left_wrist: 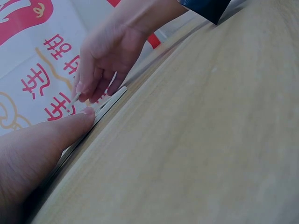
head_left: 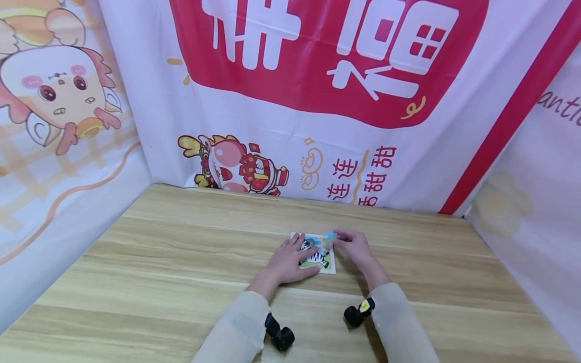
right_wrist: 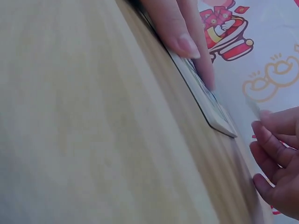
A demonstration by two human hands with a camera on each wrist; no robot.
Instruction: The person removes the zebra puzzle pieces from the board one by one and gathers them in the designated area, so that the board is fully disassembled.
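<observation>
A small square zebra puzzle board (head_left: pixel 313 259) lies flat on the wooden table. My left hand (head_left: pixel 290 259) rests on its left side with the fingers spread, and the thumb touches the near edge. At the board's far right corner my right hand (head_left: pixel 355 245) pinches a thin blue and green puzzle piece (head_left: pixel 330 237) between thumb and fingertips. In the right wrist view the piece (right_wrist: pixel 253 107) is held edge-on, raised above the board (right_wrist: pixel 205 105). The left wrist view shows the right hand (left_wrist: pixel 110 60) over the board's far end. Part of the zebra picture is hidden under the left hand.
The wooden table (head_left: pixel 181 242) stretches out around the board. Behind it hangs a white cloth with red print (head_left: pixel 281 116), and more printed cloth (head_left: pixel 68 166) closes off the left and right sides. Small black cameras (head_left: pixel 279 334) sit on both wrists.
</observation>
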